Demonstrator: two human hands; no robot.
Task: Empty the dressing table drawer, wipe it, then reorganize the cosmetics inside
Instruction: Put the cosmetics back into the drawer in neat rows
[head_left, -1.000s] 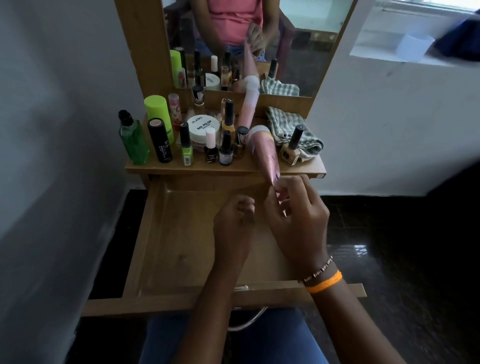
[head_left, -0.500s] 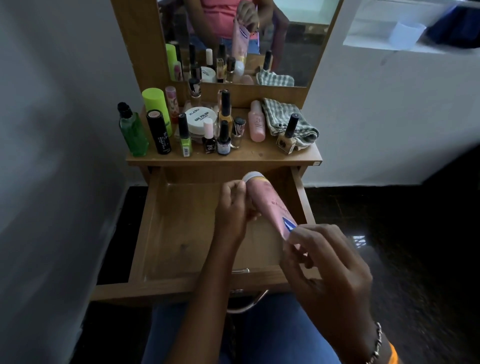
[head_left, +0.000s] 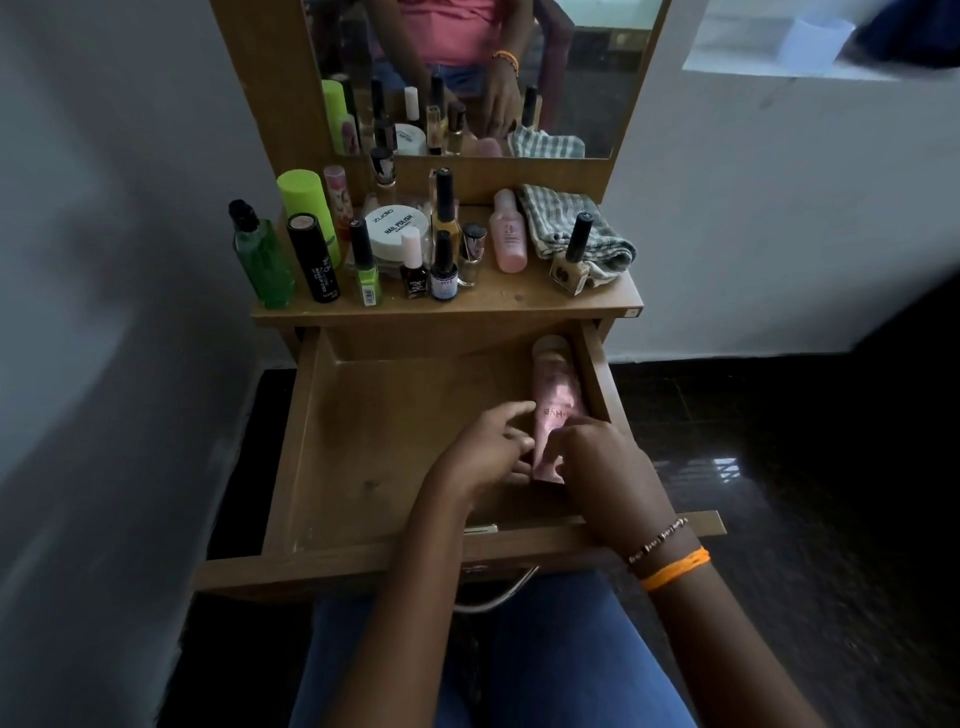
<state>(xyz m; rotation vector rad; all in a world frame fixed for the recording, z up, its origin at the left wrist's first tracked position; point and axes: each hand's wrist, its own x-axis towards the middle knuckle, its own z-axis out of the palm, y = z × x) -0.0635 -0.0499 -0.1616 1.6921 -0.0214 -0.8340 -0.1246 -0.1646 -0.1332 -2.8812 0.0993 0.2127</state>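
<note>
The wooden drawer (head_left: 363, 415) is pulled out below the dressing table top (head_left: 493, 304). A pink tube (head_left: 556, 395) lies along the drawer's right side, cap toward the back. My left hand (head_left: 488, 452) touches the tube's near left edge with its fingers. My right hand (head_left: 608, 467) holds the tube's near end, fingers curled over it. On the table top stand several cosmetics: a green bottle (head_left: 262, 260), a lime canister (head_left: 309, 213), a black tube (head_left: 313, 257), a white nail polish jar (head_left: 396, 228), nail polish bottles (head_left: 444, 265) and a pink bottle (head_left: 508, 231).
A folded checked cloth (head_left: 571, 228) lies at the table top's right with a beige polish bottle (head_left: 571, 260) against it. A mirror (head_left: 478, 73) rises behind. A grey wall is at the left, dark floor at the right. My blue-jeaned lap is under the drawer front.
The pink tube went from the table top, through both hands above the drawer, down onto the drawer's right side. Both hands followed it down.
</note>
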